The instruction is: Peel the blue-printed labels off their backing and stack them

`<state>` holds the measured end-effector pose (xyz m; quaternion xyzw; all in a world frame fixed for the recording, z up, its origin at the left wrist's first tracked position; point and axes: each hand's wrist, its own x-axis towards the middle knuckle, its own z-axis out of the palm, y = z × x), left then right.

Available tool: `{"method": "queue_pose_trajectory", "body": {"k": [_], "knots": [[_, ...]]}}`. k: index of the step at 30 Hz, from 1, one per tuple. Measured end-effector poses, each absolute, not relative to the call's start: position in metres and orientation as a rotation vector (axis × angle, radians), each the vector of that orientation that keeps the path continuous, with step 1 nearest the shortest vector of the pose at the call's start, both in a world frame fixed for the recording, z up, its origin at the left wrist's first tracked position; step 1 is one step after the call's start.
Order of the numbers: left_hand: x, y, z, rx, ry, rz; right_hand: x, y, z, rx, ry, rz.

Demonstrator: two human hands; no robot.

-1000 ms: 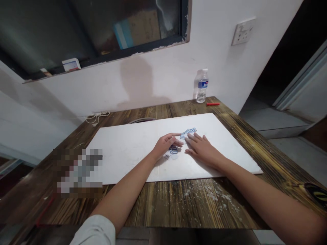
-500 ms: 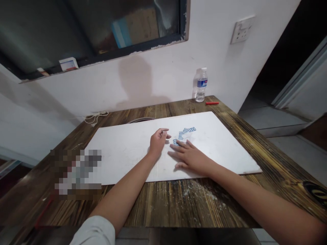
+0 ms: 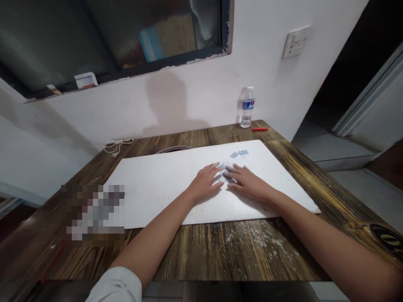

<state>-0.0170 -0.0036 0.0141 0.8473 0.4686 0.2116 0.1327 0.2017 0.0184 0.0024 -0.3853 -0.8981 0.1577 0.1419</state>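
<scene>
A strip of small blue striped, ladder-like pieces (image 3: 239, 154) lies on the white board (image 3: 157, 188); whether they are printed on something clear I cannot make out. More blue shows between my hands, mostly covered by fingers. My left hand (image 3: 207, 181) rests on the board with fingers stretched toward this blue part. From the other side my right hand (image 3: 248, 181) reaches in, fingers apart, its fingertips over the same part. The two hands' fingertips nearly meet.
The board lies on a dark wooden table (image 3: 195, 251). At the back stand a water bottle (image 3: 247, 108) and a red marker-like stick (image 3: 260, 129). A pale cord (image 3: 118, 144) lies at the back left. White flecks are scattered along the front.
My left hand has come right and lower, its fingers now stretched out flat. My right hand has shifted right. The visible blue pieces sit farther right and slightly higher.
</scene>
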Motion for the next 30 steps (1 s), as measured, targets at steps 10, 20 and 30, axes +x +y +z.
{"method": "queue_pose_trajectory", "body": {"k": [10,20,30], "knots": [[-0.023,0.004,0.013,2.557,0.857,0.519,0.218,0.044,-0.01,-1.389,-2.175,0.227],[-0.025,0.006,0.008,2.303,1.775,0.747,0.192,0.014,0.002,-0.873,-2.529,0.537],[-0.018,-0.003,0.013,2.535,1.533,0.4,0.22,0.037,-0.008,-1.361,-2.318,0.283]]}}
